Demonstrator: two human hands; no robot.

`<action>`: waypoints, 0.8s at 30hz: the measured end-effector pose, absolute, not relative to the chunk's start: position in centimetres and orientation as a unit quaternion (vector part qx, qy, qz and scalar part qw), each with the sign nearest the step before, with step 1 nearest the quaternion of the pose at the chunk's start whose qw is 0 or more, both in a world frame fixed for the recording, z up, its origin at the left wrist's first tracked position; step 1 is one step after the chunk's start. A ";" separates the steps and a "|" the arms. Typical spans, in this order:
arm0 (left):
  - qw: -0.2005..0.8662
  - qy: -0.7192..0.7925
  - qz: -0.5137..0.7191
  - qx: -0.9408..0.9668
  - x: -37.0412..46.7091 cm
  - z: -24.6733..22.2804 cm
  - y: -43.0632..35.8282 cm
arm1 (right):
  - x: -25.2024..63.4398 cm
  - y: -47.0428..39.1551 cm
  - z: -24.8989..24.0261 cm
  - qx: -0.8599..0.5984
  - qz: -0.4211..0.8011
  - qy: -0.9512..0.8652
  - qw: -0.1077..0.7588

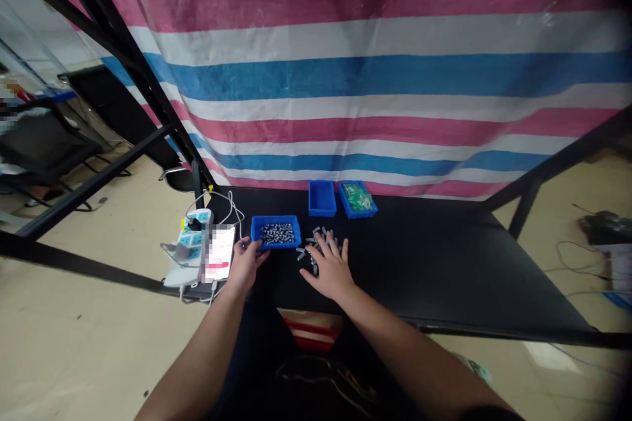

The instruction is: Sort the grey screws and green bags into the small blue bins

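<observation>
My left hand [245, 264] grips the near left corner of a blue plastic tray [276, 245], thumb over the rim and fingers below. Many small shiny metal cylindrical parts [277, 233] lie inside that tray. With fingers spread, my right hand [332, 272] rests palm down over a loose heap of small grey cylindrical parts [301, 254] on the black table [424, 263]. Part of the heap is hidden under the palm and fingers. The parts are too small for me to tell their exact kind.
Behind the heap stand a second blue tray [322, 200] and a third blue tray [363, 213] with green pieces [357, 197] in it. At the left lie a phone [220, 253], a white power strip [190, 247] and cables. A striped sheet [345, 79] hangs behind; black frame posts flank the table.
</observation>
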State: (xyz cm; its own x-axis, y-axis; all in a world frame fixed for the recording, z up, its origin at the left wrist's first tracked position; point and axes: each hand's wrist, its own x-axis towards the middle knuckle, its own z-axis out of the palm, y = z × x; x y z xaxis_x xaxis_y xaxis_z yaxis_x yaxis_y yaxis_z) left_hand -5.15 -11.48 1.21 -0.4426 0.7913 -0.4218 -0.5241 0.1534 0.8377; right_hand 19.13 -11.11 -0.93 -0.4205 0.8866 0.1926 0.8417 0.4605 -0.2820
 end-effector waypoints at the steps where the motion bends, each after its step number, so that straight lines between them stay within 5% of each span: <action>1: 0.516 0.556 0.642 0.115 -5.0 1.2 -11.5 | 19.0 -11.5 -1.1 -0.539 0.068 -0.826 0.153; 24: 0.458 0.524 0.610 0.377 -3.1 0.2 -11.6 | 17.2 -8.7 -2.9 -0.620 0.071 -0.766 0.154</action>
